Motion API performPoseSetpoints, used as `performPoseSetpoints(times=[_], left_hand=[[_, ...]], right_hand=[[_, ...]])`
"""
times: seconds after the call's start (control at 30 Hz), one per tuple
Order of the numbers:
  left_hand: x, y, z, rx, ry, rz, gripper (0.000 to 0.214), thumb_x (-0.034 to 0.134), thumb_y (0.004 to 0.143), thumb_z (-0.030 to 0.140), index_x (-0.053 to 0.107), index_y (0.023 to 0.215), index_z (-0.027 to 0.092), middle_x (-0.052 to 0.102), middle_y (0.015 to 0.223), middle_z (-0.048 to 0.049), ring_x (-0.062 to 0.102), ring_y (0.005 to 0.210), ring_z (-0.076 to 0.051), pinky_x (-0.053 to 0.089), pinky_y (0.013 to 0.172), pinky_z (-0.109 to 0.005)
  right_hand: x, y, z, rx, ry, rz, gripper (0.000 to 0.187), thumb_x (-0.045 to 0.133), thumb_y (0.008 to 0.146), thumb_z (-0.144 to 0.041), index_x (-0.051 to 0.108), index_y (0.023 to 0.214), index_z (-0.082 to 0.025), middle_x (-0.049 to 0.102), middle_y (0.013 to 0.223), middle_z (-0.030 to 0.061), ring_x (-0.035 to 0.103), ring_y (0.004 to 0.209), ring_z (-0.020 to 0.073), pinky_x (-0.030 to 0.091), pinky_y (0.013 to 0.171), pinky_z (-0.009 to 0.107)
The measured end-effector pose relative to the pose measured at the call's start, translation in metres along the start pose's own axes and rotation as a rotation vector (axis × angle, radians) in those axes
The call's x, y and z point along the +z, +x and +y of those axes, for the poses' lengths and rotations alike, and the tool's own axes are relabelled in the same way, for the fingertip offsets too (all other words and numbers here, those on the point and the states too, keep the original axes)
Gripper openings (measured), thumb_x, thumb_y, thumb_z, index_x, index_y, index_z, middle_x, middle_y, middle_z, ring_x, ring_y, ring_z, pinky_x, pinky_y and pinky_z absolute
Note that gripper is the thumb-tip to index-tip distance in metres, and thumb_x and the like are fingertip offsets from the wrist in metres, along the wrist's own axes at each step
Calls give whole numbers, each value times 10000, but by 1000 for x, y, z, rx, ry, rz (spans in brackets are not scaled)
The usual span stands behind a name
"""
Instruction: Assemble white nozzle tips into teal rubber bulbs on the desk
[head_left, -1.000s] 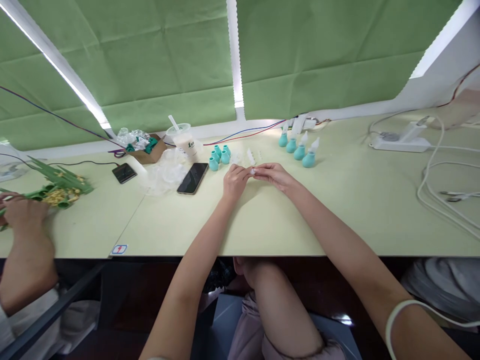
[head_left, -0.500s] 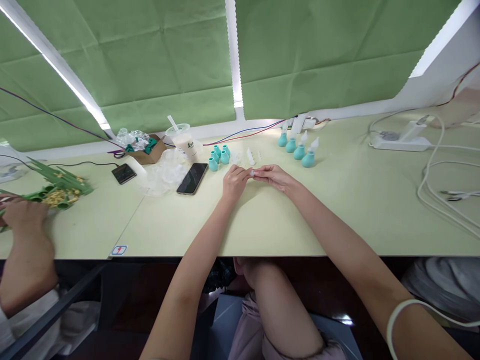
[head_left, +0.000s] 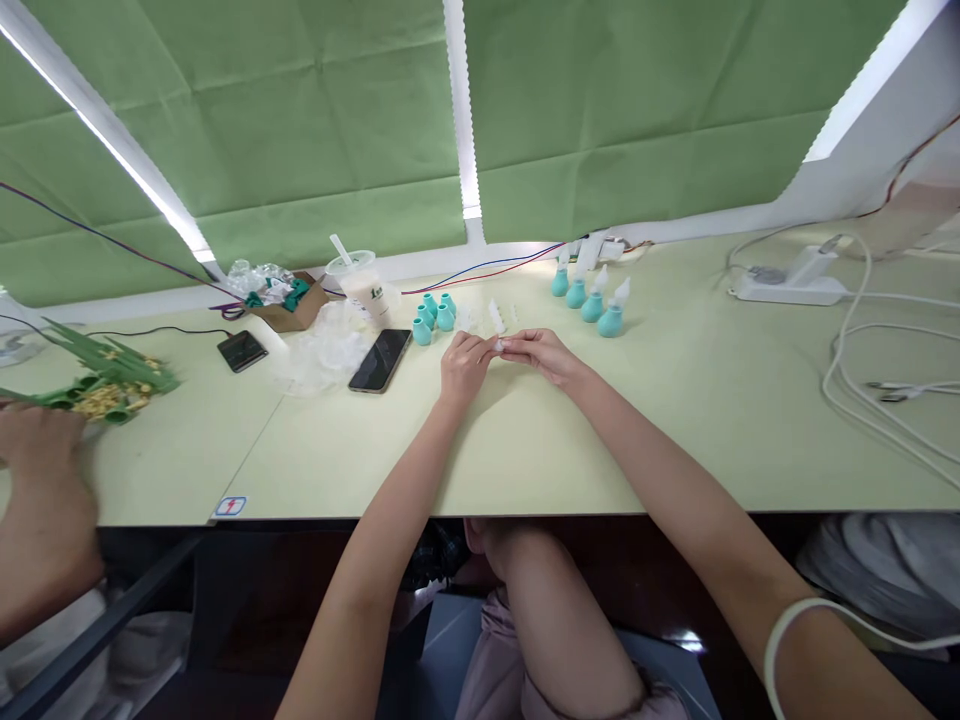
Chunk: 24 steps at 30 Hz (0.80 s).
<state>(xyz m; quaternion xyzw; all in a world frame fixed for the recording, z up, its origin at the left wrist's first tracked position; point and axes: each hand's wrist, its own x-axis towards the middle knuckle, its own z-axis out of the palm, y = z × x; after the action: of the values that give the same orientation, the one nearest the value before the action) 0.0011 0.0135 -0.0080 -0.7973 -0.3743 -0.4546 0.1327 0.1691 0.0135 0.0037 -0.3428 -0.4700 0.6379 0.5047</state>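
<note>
Along the back edge of the desk (head_left: pixel 712 420), a cardboard box (head_left: pixel 301 314) holds green pieces (head_left: pixel 297 294) and clear plastic (head_left: pixel 246 277), and a cup (head_left: pixel 367 288) with a straw (head_left: pixel 340 248) holds a pale drink. Nearer the desk's middle, the left hand (head_left: pixel 465 364) and right hand (head_left: pixel 551 355) pinch a small white piece (head_left: pixel 499 345), mostly hidden in their grip. What the open teal pots (head_left: pixel 421 334) contain cannot be told. Another person's hand (head_left: pixel 39 428) is cut off at the view's left.

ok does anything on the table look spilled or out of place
Nothing looks spilled or damaged. The crumpled plastic beside the phone seems a bit out of place, lying loose like discarded wrapping, while the four teal bulbs stand in a tidy row.
</note>
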Motion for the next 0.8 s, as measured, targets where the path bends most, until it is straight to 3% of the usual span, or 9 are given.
performPoseSetpoints(times=[0.27,0.43,0.8], left_hand=[[-2,-1,1,45,11,-47,282,443,906,311,693,896,180,623,685,-47,494,696,-135,417,644,-266],[-1,0,2,91,27,-13,264,450,904,298,686,925,181,628,693,-41,493,690,-132,419,637,-256],[4,-4,-1,117,9,-4,264,419,921,270,671,898,197,615,688,-28,499,680,-116,411,625,-246]], right_hand=[[-4,1,5,84,67,-42,161,785,600,-175,685,726,-187,713,779,-3,674,825,130,518,897,277],[-8,2,4,116,100,-75,189,756,634,-127,714,814,-167,721,854,20,670,854,125,502,920,251],[-12,1,6,148,124,-106,199,791,584,-127,733,768,-176,728,845,21,663,903,147,478,962,267]])
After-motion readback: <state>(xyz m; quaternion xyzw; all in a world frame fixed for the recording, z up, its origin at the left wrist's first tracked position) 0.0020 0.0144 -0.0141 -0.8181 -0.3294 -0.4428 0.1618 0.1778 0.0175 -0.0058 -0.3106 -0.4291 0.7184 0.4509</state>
